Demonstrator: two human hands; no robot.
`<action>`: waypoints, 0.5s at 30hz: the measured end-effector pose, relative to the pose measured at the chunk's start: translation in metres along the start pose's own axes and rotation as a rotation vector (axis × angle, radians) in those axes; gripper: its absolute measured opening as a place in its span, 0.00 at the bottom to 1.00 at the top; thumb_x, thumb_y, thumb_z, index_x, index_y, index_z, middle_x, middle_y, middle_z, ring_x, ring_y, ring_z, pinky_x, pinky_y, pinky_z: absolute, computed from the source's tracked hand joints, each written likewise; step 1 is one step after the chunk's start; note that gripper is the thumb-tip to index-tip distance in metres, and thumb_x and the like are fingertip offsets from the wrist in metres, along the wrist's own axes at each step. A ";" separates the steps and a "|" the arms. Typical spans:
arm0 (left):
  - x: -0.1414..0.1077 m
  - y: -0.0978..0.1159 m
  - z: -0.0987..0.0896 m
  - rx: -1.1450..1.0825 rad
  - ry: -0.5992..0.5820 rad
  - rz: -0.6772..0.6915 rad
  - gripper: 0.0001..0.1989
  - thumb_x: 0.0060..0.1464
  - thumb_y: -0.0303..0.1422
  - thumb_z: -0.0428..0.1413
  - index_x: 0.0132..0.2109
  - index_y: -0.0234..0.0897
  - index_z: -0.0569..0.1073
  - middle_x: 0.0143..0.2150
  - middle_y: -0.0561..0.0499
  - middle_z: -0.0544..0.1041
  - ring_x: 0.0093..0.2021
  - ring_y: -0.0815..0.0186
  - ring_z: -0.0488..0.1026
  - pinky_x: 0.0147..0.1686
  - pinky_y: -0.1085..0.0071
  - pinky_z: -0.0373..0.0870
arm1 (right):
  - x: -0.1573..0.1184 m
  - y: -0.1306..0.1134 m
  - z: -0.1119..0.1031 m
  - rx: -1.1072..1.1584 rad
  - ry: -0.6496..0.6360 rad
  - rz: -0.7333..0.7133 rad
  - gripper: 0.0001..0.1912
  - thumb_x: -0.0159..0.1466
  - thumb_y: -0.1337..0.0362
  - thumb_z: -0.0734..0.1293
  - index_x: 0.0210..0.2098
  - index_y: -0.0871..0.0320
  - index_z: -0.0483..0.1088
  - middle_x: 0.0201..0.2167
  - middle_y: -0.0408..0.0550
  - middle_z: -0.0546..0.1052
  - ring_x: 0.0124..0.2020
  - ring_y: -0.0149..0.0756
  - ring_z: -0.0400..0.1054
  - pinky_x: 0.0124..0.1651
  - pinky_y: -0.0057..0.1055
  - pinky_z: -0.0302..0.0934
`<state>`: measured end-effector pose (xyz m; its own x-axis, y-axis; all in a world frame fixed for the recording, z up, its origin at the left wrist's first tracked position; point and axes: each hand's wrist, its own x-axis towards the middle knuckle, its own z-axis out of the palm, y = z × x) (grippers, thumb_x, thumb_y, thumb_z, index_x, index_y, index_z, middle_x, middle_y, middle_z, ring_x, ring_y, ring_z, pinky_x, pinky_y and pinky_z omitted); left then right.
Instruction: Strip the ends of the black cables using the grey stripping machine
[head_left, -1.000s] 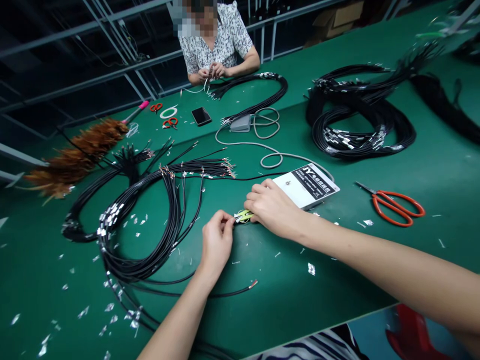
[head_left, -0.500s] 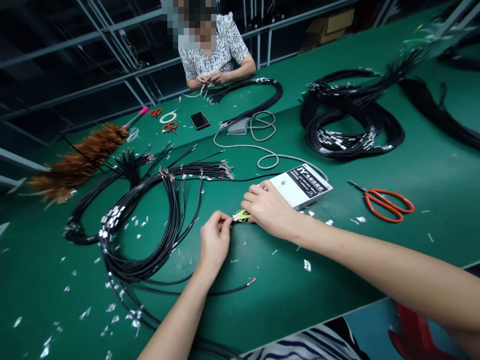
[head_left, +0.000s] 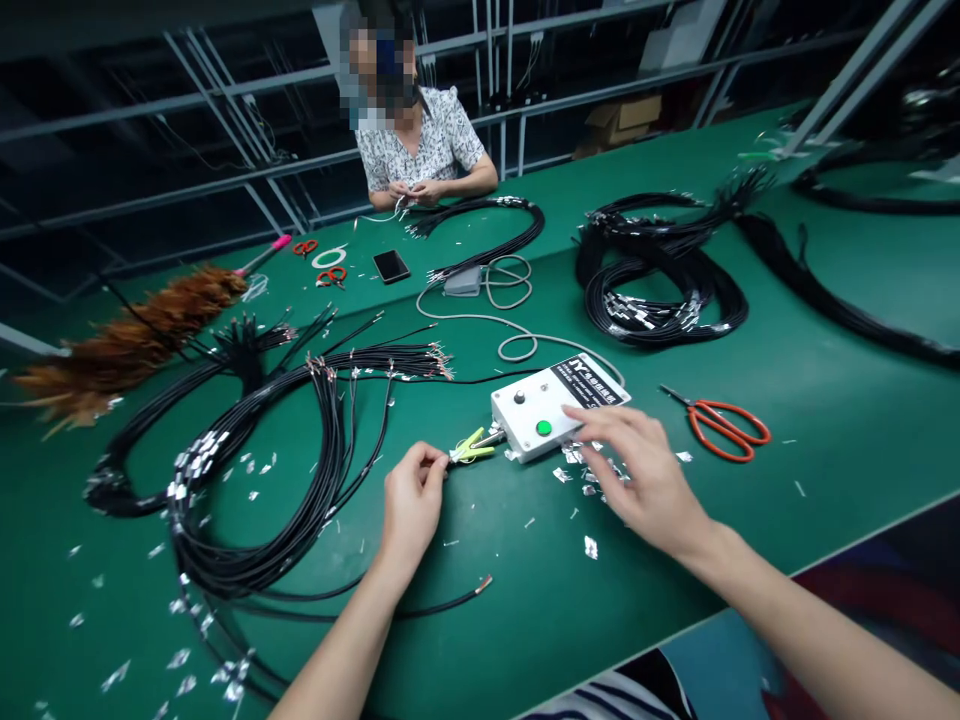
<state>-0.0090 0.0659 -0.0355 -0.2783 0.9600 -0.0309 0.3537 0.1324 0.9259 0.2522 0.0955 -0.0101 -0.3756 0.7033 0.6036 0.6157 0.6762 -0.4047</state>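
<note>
My left hand (head_left: 414, 497) pinches the end of a black cable just left of a yellow-green clip (head_left: 472, 447). That clip sits on the shaft of a white box (head_left: 517, 415) with a black knob, a green button (head_left: 544, 428) and a black label. Over the box's right front edge, my right hand (head_left: 637, 475) has its fingers apart and holds nothing. A large coil of black cables (head_left: 337, 455) with silvery tags and bare ends lies to the left. One loose cable (head_left: 450, 603) ends in front of my left hand.
Orange-handled scissors (head_left: 724, 428) lie right of the box. Behind are a grey cord (head_left: 517, 345), a phone (head_left: 391, 266), more black coils (head_left: 667, 300) and a brown feather duster (head_left: 135, 335). A person (head_left: 424, 150) sits across the green table, and foil scraps (head_left: 591, 547) are scattered about.
My right hand has let go of the clip and moved right, uncovering the box's knob and button. My left hand keeps its pinch by the clip. The whole view has shifted slightly.
</note>
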 end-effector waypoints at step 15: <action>-0.008 -0.008 -0.017 -0.062 0.059 -0.011 0.10 0.48 0.39 0.56 0.28 0.36 0.68 0.21 0.57 0.67 0.16 0.74 0.60 0.16 0.78 0.54 | -0.009 -0.011 0.020 -0.069 0.000 -0.099 0.06 0.68 0.72 0.62 0.41 0.57 0.67 0.49 0.51 0.78 0.52 0.46 0.67 0.51 0.43 0.55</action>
<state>-0.0245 0.0530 -0.0362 -0.3344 0.9422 -0.0208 0.2948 0.1256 0.9473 0.2352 0.0856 -0.0246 -0.4367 0.6341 0.6381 0.6221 0.7253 -0.2950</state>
